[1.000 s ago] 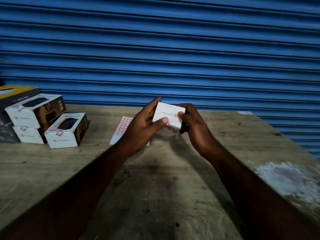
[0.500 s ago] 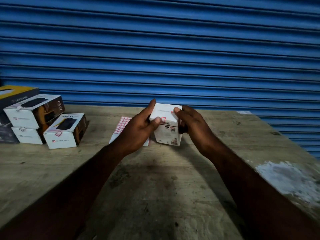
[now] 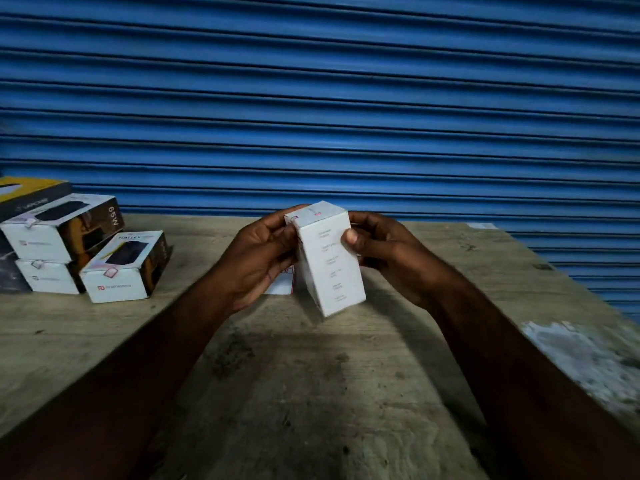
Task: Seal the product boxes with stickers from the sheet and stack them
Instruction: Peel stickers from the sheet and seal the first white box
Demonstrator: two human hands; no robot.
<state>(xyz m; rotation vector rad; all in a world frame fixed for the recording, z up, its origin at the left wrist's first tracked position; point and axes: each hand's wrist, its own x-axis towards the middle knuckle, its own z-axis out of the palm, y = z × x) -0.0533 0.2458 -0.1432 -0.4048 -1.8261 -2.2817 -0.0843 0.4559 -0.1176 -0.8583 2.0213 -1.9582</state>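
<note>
- The white box (image 3: 332,265) has been turned in the hands over the last second. Its small branded end faced the camera before; now a long side with faint printed lines does, and the box stands on end, tilted, just above the table (image 3: 311,393).
- A pink-edged sticker (image 3: 294,219) shows at the top left corner of the box, folded over the edge. I judge that this end is sealed and that the turning is a check, or a move towards the other flap.
- The left hand (image 3: 263,258) grips the upper left side of the box, fingers curled behind it and thumb near the sticker.
- The right hand (image 3: 384,254) grips the upper right side, its thumb pressed flat on the front face.
- The sticker sheet (image 3: 280,285) lies on the table behind the left hand and the box, now mostly hidden.
- The stacked boxes (image 3: 69,244) with stickers on their flaps sit at the far left, well apart, where this one probably goes next.
</note>
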